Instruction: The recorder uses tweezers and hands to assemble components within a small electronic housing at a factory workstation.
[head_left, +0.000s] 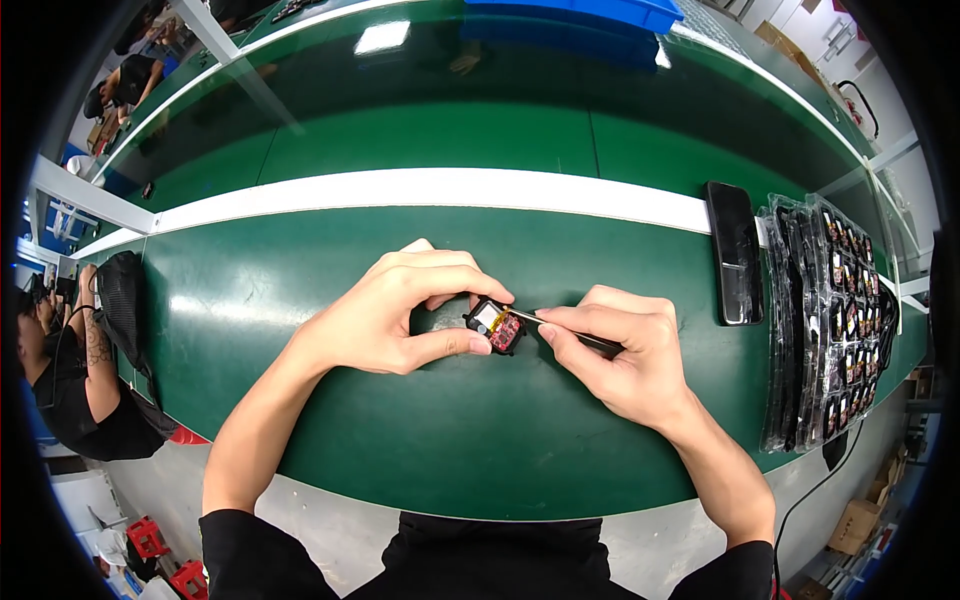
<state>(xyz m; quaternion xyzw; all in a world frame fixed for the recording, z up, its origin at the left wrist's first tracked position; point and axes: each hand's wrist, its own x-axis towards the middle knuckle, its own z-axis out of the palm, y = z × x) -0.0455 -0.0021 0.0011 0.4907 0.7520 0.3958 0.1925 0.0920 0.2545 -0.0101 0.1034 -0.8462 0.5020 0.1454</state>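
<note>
My left hand (415,305) pinches a small black watch case (497,326) between thumb and fingers, just above the green bench. Inside the opened case show a silvery block, a strip of yellow film and a red circuit board. In my right hand (625,345) is a pair of tweezers (530,317), slim and metallic, held like a pen. Their tip reaches the upper edge of the case, near the yellow film. Whether the tip grips any part is too small to tell.
A black phone (735,253) lies to the right, beside stacked clear trays (835,320) holding many small parts. A white rail (430,188) crosses the green bench (400,440). Beyond it stands a blue bin (590,14). At the left sits another person (90,390).
</note>
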